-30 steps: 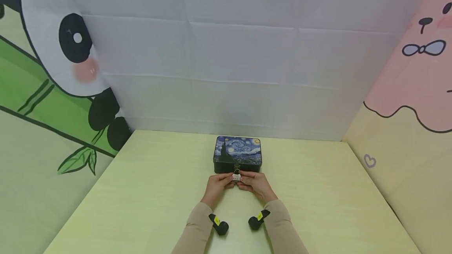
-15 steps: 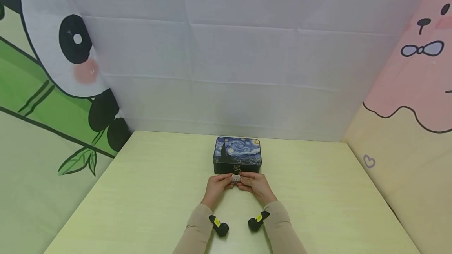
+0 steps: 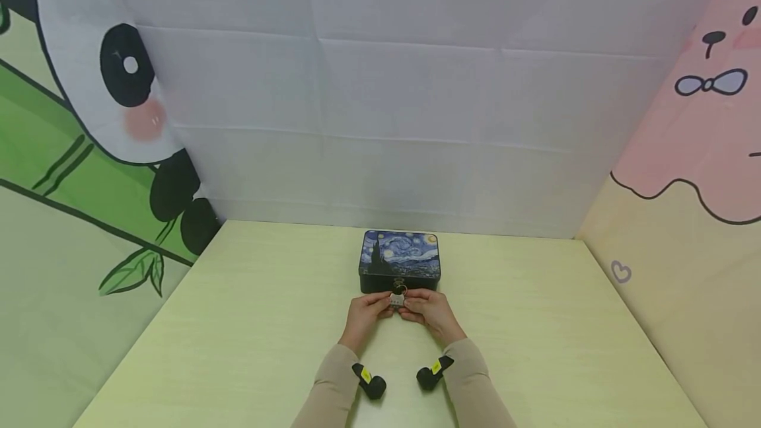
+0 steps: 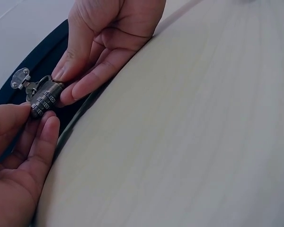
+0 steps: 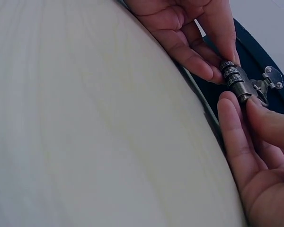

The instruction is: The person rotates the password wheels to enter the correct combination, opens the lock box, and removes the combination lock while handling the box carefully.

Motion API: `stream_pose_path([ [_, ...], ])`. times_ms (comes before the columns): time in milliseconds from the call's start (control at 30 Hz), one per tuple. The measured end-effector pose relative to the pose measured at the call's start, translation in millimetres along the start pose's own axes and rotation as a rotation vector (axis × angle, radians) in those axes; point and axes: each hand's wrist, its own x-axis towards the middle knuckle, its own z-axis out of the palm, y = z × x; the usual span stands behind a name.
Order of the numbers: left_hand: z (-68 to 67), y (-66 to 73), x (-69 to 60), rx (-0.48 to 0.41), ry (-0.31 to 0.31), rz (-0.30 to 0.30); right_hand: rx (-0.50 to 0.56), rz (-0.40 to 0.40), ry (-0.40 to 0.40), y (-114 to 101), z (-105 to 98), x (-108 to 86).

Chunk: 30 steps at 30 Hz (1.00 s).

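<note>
A small metal combination padlock (image 3: 397,300) with several number dials (image 4: 43,100) is held between both hands at the front of a dark tin box (image 3: 399,260) with a swirling night-sky picture on its lid. My left hand (image 3: 364,316) pinches one end of the padlock between thumb and fingers. At the other end, my right hand (image 3: 436,316) pinches it near the shackle. The shackle (image 5: 262,96) is at the box's silver hasp (image 5: 273,77); whether it is locked cannot be told. The lid is down.
The box stands near the back edge of a pale yellow table (image 3: 267,322). Behind it hangs a white cloth wall (image 3: 392,170). Printed panels with cartoon animals flank the table left and right. Black wrist cameras (image 3: 373,386) are strapped to both sleeves.
The padlock has shifted very slightly left and its shackle ring shows a little more to the right. Both hands keep their grip, and the box stays in place.
</note>
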Motion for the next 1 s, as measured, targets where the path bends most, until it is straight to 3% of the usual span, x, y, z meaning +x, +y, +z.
stream_pose_path([
  [1000,7.8,-1.7,-0.9,0.033,0.100,0.042,-0.011,0.010,0.033,-2.6,5.7,-3.8],
])
